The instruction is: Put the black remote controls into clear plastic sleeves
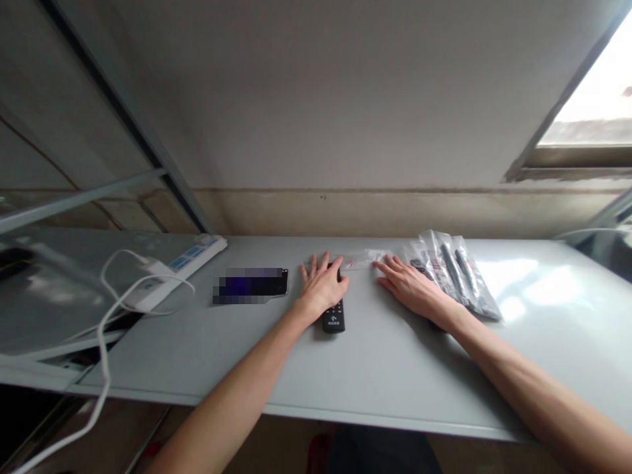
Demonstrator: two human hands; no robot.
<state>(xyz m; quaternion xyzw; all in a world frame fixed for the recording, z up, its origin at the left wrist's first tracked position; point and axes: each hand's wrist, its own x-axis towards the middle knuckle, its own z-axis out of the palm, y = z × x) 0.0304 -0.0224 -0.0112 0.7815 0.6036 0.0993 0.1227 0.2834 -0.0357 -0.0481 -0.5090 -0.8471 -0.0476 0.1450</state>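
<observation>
My left hand [320, 286] lies over a black remote control [334, 320], its fingers spread and the upper part of the remote covered. The remote's lower end with buttons points toward the front edge of the table. My right hand [407, 283] rests with fingers stretched out, holding nothing that I can see. A dark object [419, 265] shows partly from behind and under this hand; its kind is hidden. Between the two hands, toward the wall, lies a clear plastic wrapper [363, 259]. Right of my right hand are clear plastic bags [461, 276] with dark, long items inside.
A phone-like black device [279, 283], partly pixelated, lies left of my left hand. Farther left, a white power strip [160, 286] has a plugged-in charger and a white cable [105, 355]. The grey table [296, 388] meets a wall [316, 214] at the back.
</observation>
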